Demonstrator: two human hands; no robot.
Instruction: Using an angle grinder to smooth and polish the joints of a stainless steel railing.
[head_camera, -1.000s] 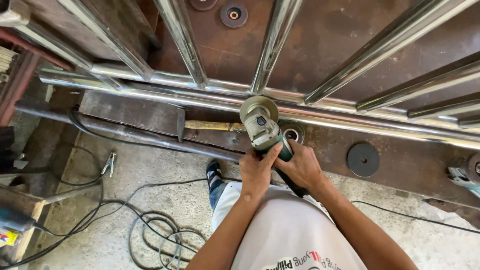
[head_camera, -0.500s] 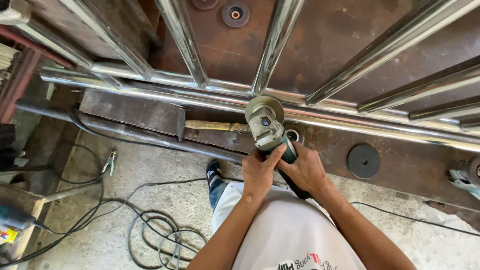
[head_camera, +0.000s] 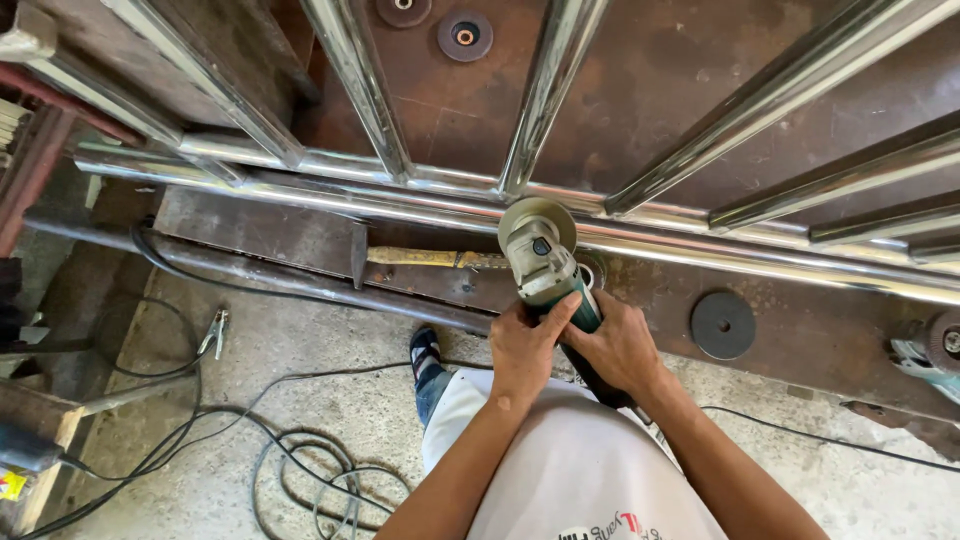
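Both hands clamped on grinder (head_camera: 545, 265): left hand (head_camera: 523, 345) on green body, right hand (head_camera: 620, 345) behind, hiding the rear & cord end. Its round disc sits against the shiny steel pipe (head_camera: 400, 205). Yellow-handled hammer (head_camera: 420, 257) just left of grinder, head partly hidden. Flat dark disc (head_camera: 722, 324) to grinder's right on rusty plate.

A metalworking workshop is indicated by polished steel tubes (head_camera: 560, 215) laid across a rusty steel workbench (head_camera: 800, 330), spare grinding discs (head_camera: 722, 324) left on it, and cables (head_camera: 300, 470) coiled over the concrete floor (head_camera: 300, 370).
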